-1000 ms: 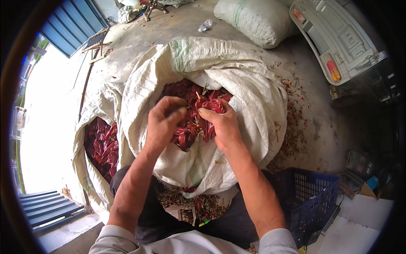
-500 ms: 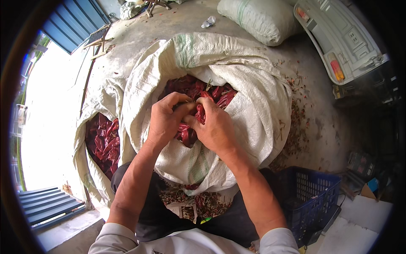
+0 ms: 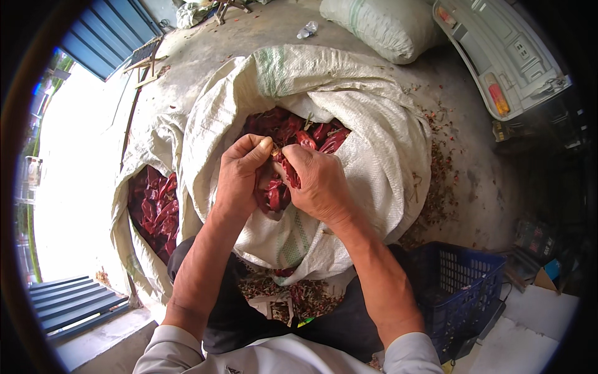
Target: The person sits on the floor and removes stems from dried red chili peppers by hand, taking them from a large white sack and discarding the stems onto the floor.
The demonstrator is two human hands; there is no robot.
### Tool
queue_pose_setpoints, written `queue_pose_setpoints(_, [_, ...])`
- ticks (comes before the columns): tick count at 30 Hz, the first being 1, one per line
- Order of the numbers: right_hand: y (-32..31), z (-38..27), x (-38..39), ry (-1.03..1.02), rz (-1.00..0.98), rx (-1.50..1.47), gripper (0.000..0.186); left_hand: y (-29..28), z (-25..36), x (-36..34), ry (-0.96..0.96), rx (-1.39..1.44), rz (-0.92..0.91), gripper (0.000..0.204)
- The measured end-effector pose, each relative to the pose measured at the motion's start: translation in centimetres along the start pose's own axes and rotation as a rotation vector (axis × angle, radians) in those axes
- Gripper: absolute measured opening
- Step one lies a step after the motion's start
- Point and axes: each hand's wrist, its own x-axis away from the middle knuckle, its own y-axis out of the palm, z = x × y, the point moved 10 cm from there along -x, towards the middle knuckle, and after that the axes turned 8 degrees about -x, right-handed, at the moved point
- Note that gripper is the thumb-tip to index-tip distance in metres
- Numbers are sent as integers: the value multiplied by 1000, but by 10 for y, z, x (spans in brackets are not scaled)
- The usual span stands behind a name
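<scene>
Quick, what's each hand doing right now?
Left hand: closed, pinching the stem end of a dried red chili.
Right hand: closed on the same chili.

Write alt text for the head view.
Two bare hands, left hand and right hand, pinch one dried red chilli pepper between them over an open white woven sack of chillies. A second white sack of chillies lies left, a blue plastic crate right.

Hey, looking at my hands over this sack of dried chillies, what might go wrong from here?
1. Both hands, left hand and right hand, are bare on the dried red chillies; skin irritation seems likely.
2. The white sack slumps open, so chillies may spill onto the littered floor.
</scene>
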Motion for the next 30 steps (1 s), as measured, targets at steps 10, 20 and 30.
queue_pose_setpoints(10, [6,-34,1,-196,60,159,17,-23,11,0,-57,0,212,17])
queue_pose_setpoints(20, [-77,68,9,521,504,-477,22,49,31,50,289,-316,-972,36])
queue_pose_setpoints(30, [-35,74,13,580,373,-803,21,1,-46,-11,371,-1832,-497,23])
